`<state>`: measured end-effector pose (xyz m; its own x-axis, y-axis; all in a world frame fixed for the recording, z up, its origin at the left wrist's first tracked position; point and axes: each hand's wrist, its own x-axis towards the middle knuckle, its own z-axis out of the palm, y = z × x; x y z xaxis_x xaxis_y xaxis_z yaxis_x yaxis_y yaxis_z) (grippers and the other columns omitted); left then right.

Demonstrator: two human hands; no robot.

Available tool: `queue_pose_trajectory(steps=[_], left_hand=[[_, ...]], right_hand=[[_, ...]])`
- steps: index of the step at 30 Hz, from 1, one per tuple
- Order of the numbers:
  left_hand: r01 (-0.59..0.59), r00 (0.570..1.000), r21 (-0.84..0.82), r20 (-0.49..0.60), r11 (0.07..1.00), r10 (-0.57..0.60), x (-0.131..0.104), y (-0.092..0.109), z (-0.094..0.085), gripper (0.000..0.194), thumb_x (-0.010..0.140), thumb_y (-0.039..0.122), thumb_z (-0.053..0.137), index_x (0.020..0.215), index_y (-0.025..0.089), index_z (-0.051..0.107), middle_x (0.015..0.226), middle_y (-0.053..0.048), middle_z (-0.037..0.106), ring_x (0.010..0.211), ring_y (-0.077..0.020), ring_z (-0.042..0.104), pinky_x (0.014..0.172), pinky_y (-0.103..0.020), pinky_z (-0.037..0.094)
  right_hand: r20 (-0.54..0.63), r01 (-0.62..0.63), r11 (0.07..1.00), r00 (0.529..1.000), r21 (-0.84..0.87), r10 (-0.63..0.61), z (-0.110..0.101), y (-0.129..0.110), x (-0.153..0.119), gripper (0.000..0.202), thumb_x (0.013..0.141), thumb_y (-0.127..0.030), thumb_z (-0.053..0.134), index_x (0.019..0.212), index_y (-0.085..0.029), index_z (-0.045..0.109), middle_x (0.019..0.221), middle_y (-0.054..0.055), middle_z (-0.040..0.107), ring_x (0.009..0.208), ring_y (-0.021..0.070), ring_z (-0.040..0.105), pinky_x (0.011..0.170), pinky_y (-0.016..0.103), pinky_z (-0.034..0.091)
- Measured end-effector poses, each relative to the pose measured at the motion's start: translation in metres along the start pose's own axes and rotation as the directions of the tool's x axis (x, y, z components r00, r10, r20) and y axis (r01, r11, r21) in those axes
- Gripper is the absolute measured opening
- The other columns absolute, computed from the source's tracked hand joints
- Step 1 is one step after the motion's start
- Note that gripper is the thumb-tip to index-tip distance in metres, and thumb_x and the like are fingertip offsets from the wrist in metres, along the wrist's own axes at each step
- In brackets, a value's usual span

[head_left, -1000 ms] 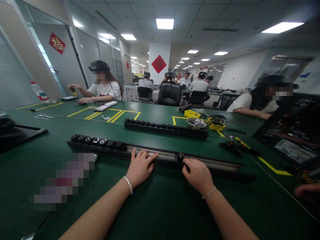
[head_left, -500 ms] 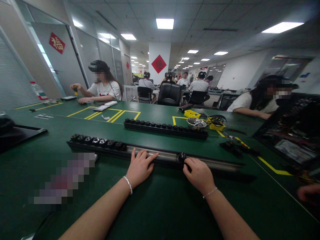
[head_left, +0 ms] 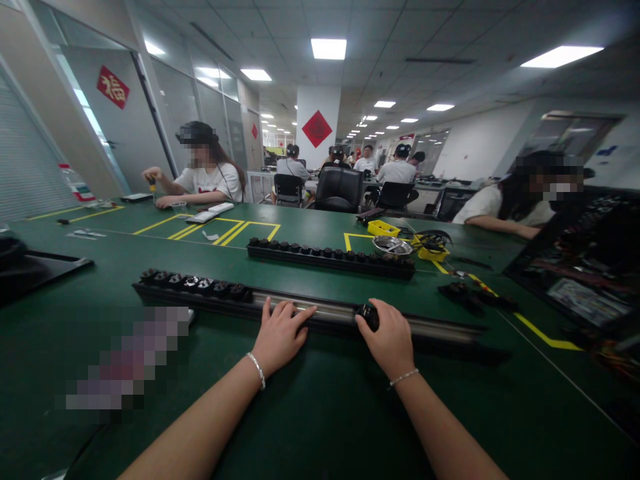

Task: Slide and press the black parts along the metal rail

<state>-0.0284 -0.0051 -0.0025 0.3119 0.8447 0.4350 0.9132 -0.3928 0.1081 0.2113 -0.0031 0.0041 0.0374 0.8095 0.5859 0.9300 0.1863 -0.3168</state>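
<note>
A long black strip housing (head_left: 320,320) with a bare metallic channel lies across the table in front of me. Several black socket modules (head_left: 190,283) sit in a row at its left end. My left hand (head_left: 281,339) rests on the middle of the housing, fingers spread, holding nothing. Further right, my right hand (head_left: 390,339) has its thumb and fingers around a single black socket module (head_left: 368,316) in the channel. The module's far side is partly covered by my fingers. Behind lies a second black strip (head_left: 330,259) filled with similar modules.
A metal bowl (head_left: 392,245), yellow bins (head_left: 383,228) and coiled black cables stand at the back right. Loose black parts (head_left: 461,297) and an open black case (head_left: 585,267) are to the right. A blurred-out item (head_left: 133,360) lies front left. Co-workers sit across the table.
My right hand has shifted slightly left and come over the socket module, its thumb now in front of it. My left hand keeps its place on the housing.
</note>
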Motion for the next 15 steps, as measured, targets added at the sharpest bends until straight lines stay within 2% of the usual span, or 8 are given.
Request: queue_pose_trajectory(steps=[5, 15], left_hand=[[-0.002, 1.0, -0.003, 0.002, 1.0, 0.002, -0.0001, -0.0001, 0.0006, 0.048, 0.082, 0.027, 0.052, 0.129, 0.039, 0.047, 0.1, -0.003, 0.059, 0.11, -0.0233, 0.048, 0.108, -0.058, 0.015], [0.004, 1.0, -0.004, 0.015, 1.0, -0.004, -0.0001, 0.0002, -0.0005, 0.048, 0.082, 0.027, 0.052, 0.128, 0.039, 0.047, 0.101, -0.002, 0.058, 0.11, -0.0229, 0.048, 0.108, -0.058, 0.015]], right_hand=[[0.079, -0.029, 1.0, 0.996, -0.006, 0.029, -0.0008, -0.0049, 0.0044, 0.031, 0.083, -0.038, 0.049, 0.103, -0.019, 0.063, 0.107, 0.008, 0.066, 0.104, 0.0232, 0.055, 0.093, 0.04, 0.035], [0.081, -0.021, 0.999, 0.996, -0.028, 0.023, -0.0027, -0.0043, 0.005, 0.028, 0.082, -0.035, 0.049, 0.1, -0.019, 0.062, 0.101, 0.008, 0.067, 0.097, 0.0217, 0.057, 0.088, 0.036, 0.036]])
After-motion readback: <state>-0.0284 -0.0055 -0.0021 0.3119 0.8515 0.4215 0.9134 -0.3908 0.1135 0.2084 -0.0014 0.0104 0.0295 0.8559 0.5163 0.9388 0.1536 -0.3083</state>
